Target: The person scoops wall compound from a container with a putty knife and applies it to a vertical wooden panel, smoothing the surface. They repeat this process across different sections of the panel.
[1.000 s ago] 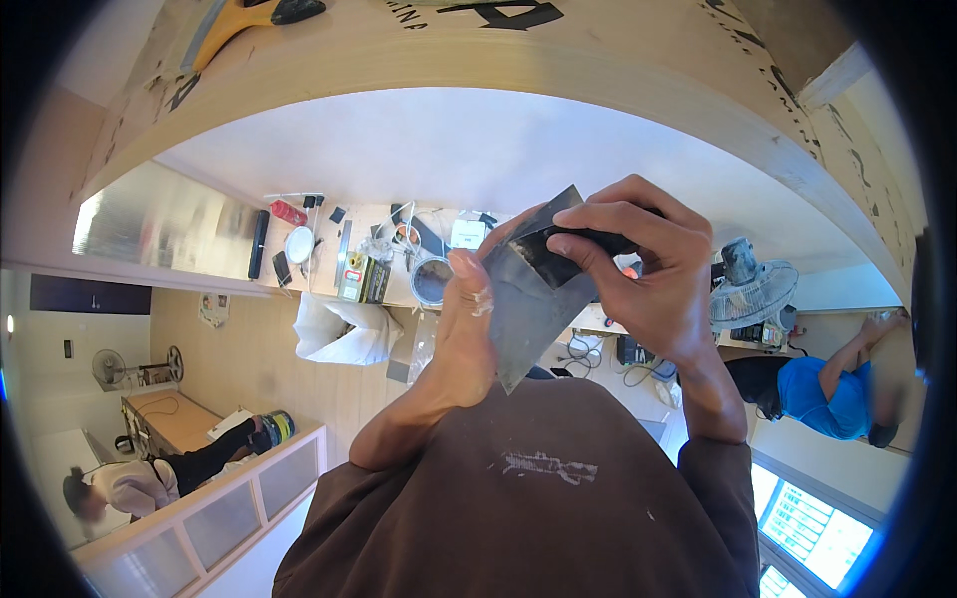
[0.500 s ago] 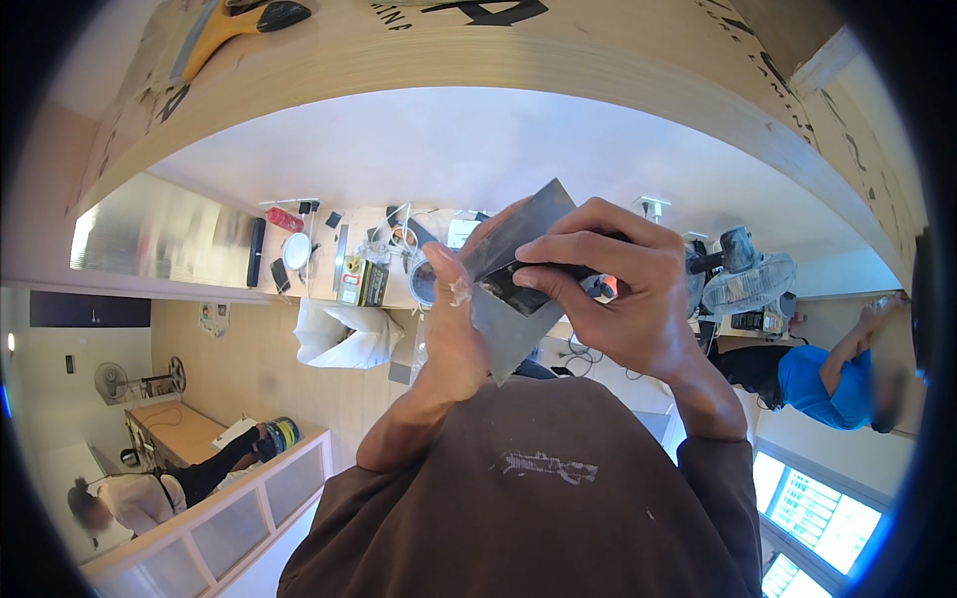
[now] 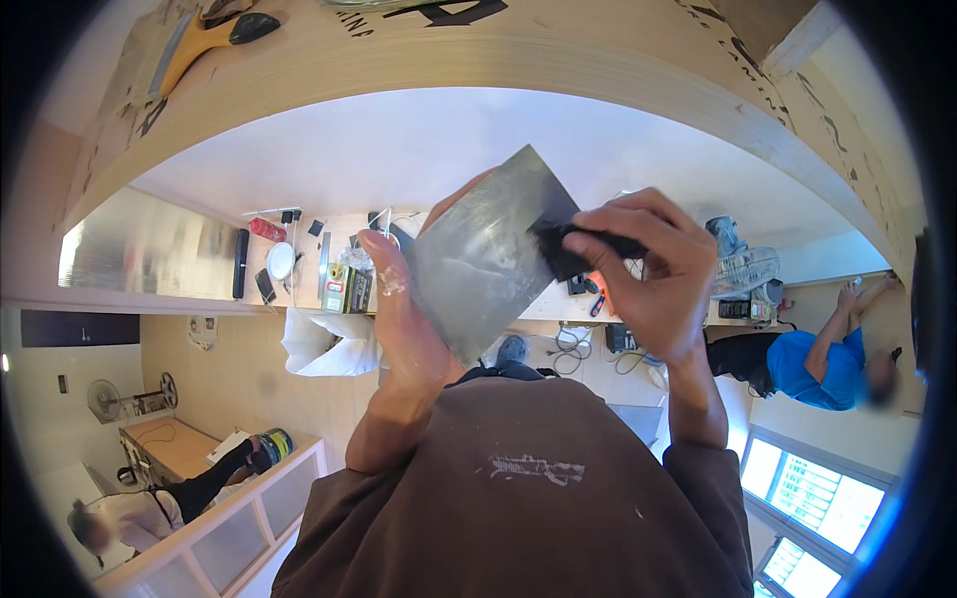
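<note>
A wide metal putty knife [image 3: 483, 259] with a dull grey blade is held up in front of my chest. My right hand [image 3: 648, 274] grips its black handle at the right. My left hand [image 3: 404, 319] presses against the blade's left edge, fingers behind the metal and thumb at the rim, with white smears on the skin. My brown shirt [image 3: 528, 488] fills the lower middle.
A curved wooden board [image 3: 558, 60] spans the top, with a yellow-handled tool [image 3: 204, 40] on it at the upper left. Below lie a cluttered worktable [image 3: 319, 269], a white bag [image 3: 324, 344], a person in blue [image 3: 812, 364] at right and another person [image 3: 150, 508] at lower left.
The putty knife and both hands have shifted slightly right and the blade now faces me more squarely. My right hand has slid further out along the handle.
</note>
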Tool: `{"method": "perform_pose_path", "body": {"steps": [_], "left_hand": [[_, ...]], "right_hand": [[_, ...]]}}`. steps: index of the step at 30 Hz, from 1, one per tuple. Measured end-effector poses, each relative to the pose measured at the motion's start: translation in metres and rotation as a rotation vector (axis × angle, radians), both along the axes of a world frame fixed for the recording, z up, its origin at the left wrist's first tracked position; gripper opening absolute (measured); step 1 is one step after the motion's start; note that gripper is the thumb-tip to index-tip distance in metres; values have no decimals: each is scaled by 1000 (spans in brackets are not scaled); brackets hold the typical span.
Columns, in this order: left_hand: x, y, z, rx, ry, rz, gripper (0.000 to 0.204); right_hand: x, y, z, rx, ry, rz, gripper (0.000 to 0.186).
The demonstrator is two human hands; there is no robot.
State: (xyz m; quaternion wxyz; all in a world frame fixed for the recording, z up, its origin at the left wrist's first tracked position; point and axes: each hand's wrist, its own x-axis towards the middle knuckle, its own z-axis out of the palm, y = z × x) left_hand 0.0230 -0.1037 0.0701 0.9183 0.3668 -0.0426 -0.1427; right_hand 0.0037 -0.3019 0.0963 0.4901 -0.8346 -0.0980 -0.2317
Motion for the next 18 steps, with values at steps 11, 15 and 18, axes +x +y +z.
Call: {"method": "perform_pose_path", "body": {"steps": [11, 15, 18], "left_hand": [[-7, -13, 5, -226, 10, 26, 83], [-5, -12, -1, -324, 2, 14, 81], [-6, -13, 0, -284, 37, 59, 80]], "right_hand": [[-9, 29, -8, -10, -44, 72, 21], [-10, 33, -8, -41, -53, 91, 24], [-9, 34, -10, 21, -11, 117, 23]]}}
